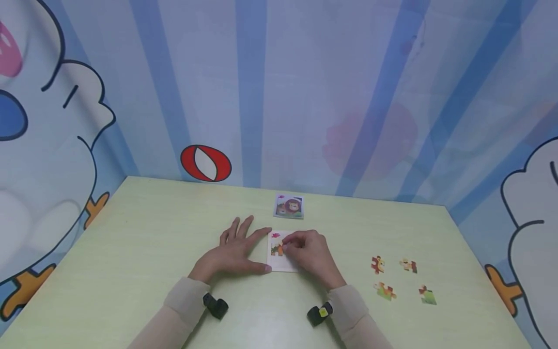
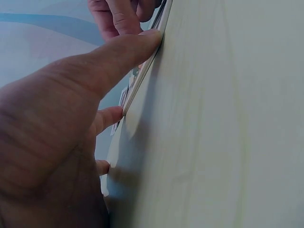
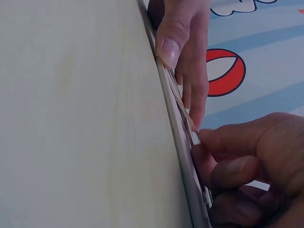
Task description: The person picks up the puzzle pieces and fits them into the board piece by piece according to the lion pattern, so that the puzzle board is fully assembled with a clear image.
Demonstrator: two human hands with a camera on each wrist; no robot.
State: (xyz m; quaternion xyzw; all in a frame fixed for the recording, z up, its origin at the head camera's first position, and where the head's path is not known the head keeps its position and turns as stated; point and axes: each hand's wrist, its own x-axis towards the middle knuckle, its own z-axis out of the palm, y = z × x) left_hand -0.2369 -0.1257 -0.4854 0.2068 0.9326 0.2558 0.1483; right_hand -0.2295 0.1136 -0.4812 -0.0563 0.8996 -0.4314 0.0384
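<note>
While the left hand (image 1: 235,254) spreads its fingers, thumb and forefinger touching a thin, flat white board (image 1: 281,266) at the frame's lower centre, the right hand (image 1: 313,253) has its grip pinched on a printed jigsaw piece (image 1: 281,248) there. Four knobbly loose pieces (image 1: 385,291) lie lower right on the smooth counter (image 1: 144,242).

Striped backdrop (image 1: 287,97) behind pale table (image 1: 161,228)
</note>
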